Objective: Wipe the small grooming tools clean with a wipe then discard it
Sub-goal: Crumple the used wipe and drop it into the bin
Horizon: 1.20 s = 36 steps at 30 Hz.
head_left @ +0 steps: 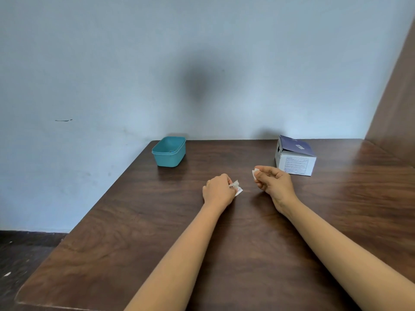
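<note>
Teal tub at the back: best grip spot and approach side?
Probably the near wall of the teal tub, pinched just under its flared rim, coming from above and the front. It stands upright and open-topped, with the room wall close behind it.

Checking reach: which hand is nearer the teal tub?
Left. The left hand is right of the teal tub, nearer the camera; the right hand is farther right, by the box.

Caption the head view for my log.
Left hand holds a white packet, right hand pinches a small white wipe, at a wooden table.
</note>
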{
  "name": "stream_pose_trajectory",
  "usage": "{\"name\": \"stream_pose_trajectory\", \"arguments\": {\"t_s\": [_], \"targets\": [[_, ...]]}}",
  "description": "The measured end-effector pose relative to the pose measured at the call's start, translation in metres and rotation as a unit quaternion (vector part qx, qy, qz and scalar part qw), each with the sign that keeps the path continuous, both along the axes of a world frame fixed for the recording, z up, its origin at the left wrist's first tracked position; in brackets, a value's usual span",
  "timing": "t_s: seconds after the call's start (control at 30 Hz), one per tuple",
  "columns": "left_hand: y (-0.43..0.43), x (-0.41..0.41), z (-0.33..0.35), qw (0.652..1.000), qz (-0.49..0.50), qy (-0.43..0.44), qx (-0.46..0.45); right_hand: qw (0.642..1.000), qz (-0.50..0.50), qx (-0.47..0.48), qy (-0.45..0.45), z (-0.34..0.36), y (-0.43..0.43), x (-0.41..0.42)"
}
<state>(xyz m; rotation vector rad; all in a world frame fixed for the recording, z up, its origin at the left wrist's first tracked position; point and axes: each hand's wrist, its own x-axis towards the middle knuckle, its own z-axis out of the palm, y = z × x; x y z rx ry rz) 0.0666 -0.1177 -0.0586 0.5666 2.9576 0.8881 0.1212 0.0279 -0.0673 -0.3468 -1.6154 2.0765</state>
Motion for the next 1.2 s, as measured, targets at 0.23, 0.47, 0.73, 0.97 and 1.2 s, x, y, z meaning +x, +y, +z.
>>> {"name": "stream_pose_trajectory", "arguments": {"t_s": [0.23,0.47,0.73,0.97,1.2], "targets": [[0.001,0.038,-0.01,0.962,0.06,0.018,0.264,0.999,0.038,0.02,0.012,-0.003,-0.005,0.031],[-0.001,0.055,-0.012,0.855,0.039,-0.148,0.496,0.993,0.103,0.053,0.027,0.006,-0.01,0.043],[0.002,0.053,-0.003,0.755,-0.019,-0.283,0.591,0.987,0.06,0.147,0.015,0.006,-0.009,0.04],[0.006,0.054,0.002,0.749,-0.051,-0.334,0.57,0.978,0.025,0.207,-0.005,0.002,0.003,0.036],[0.003,0.054,0.002,0.773,-0.082,-0.326,0.537,0.953,0.005,0.302,-0.021,0.007,0.003,0.038]]}}
